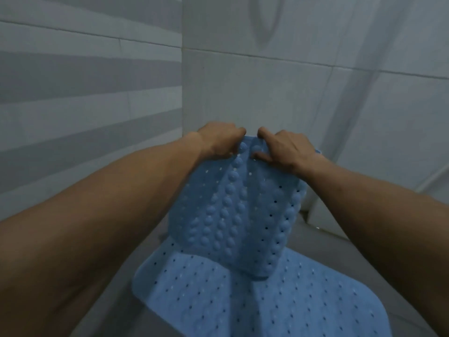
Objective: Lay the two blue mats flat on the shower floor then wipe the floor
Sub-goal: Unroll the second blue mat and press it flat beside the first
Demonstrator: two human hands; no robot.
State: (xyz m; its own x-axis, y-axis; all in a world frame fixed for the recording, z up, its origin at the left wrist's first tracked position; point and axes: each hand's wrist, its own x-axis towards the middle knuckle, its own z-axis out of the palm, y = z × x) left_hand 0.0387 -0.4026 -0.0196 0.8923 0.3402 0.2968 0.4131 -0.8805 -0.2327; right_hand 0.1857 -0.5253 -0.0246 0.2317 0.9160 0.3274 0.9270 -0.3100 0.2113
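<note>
A blue perforated mat (243, 215) with rows of round suction bumps hangs folded in front of me, its bumpy underside facing me. My left hand (218, 139) and my right hand (286, 149) both pinch its top edge, close together. The mat's lower end hangs over a second blue mat (255, 297), which lies flat on the grey shower floor (136, 317) below; whether they touch I cannot tell.
Grey and white striped tiles (85, 93) form the left wall, meeting a pale tiled wall (267, 81) at a corner straight ahead. A white shower curtain (388, 117) hangs on the right, its hem near the floor edge.
</note>
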